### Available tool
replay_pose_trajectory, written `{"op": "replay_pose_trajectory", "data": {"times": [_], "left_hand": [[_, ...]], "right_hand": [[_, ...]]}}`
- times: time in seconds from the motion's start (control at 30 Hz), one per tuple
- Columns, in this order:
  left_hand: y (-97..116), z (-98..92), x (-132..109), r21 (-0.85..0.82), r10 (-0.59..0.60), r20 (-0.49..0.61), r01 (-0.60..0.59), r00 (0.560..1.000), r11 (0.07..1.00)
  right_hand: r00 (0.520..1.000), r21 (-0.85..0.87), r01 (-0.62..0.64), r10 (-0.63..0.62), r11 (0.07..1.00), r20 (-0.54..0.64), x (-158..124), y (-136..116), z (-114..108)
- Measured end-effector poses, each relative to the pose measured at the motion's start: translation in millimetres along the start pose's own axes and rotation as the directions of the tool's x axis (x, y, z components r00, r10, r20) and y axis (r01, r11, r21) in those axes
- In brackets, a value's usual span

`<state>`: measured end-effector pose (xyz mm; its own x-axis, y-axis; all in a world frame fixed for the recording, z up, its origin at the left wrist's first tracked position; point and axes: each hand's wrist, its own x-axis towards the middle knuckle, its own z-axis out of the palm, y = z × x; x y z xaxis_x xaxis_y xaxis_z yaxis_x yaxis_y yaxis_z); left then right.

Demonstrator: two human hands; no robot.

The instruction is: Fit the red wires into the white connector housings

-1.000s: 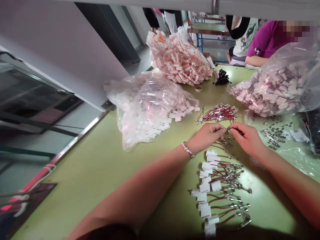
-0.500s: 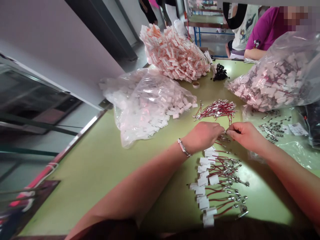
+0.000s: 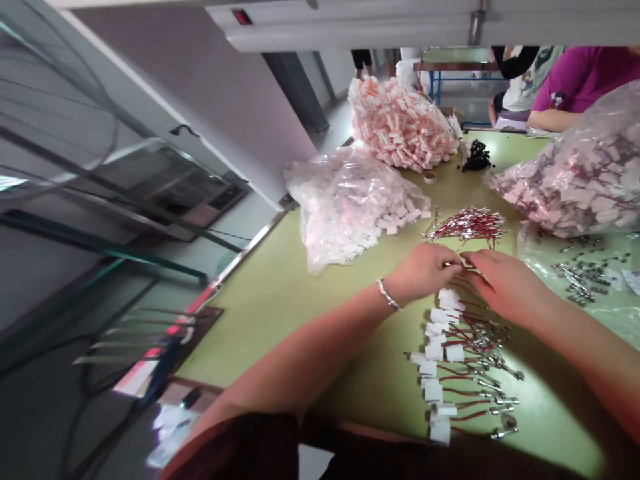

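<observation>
My left hand, with a silver bracelet on its wrist, and my right hand meet fingertip to fingertip over the green table. Both pinch a small part between them; it is too small to name. Just beyond them lies a bundle of red wires with metal ends. Under and in front of my hands runs a row of red wires with white connectors.
A clear bag of white connectors lies at left, a pile of pink-white parts behind it, a bag of wired connectors at right. Loose metal terminals lie on plastic. A person in purple sits across.
The camera has swung left, so everything sits further right in view. My hands have closed together, fingertips now touching, at the same spot above the row of wires.
</observation>
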<state>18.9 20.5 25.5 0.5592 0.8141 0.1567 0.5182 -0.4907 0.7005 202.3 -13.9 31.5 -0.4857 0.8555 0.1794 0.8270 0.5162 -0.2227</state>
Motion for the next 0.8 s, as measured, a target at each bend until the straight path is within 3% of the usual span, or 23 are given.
{"op": "replay_pose_trajectory", "data": {"times": [0.07,0.13,0.2,0.27,0.33,0.43,0.57,0.7,0.8], "left_hand": [[-5,2.1,-4,-0.045,-0.001,0.045,0.003,0.999,0.999],[-20,-6.5,-10,-0.069,-0.019,0.042,0.022,0.999,0.997],[-44,-23.5,-18,0.035,-0.097,-0.105,0.102,0.99,0.994],[-70,-42.8,-28,0.234,-0.173,-0.343,0.262,0.923,0.936],[-92,-58.3,-36,0.379,-0.208,-0.384,0.359,0.9,0.853],[-110,-68.1,-42,0.461,-0.348,-0.397,0.512,0.85,0.725],[-111,-59.4,-35,0.463,-0.424,-0.415,0.589,0.805,0.663],[-111,-38.7,-15,0.434,-0.339,-0.405,0.505,0.849,0.746],[-115,-29.5,-3,0.286,-0.308,-0.476,0.477,0.823,0.831]], "right_hand": [[0.997,-0.033,-0.041,0.043,0.999,0.059,3,-9,2],[0.989,0.039,-0.106,0.101,0.994,0.11,5,-9,3],[0.979,0.188,-0.167,0.14,0.968,0.151,5,-2,5],[0.972,0.3,-0.187,0.132,0.935,0.194,4,6,6],[0.968,0.334,-0.167,0.09,0.928,0.235,3,10,9],[0.966,0.292,-0.132,0.058,0.947,0.25,3,12,18],[0.979,0.149,-0.085,0.055,0.985,0.196,3,24,29],[0.987,0.05,-0.04,0.032,0.998,0.157,4,41,34],[0.992,0.05,-0.034,0.028,0.998,0.123,4,46,35]]}}
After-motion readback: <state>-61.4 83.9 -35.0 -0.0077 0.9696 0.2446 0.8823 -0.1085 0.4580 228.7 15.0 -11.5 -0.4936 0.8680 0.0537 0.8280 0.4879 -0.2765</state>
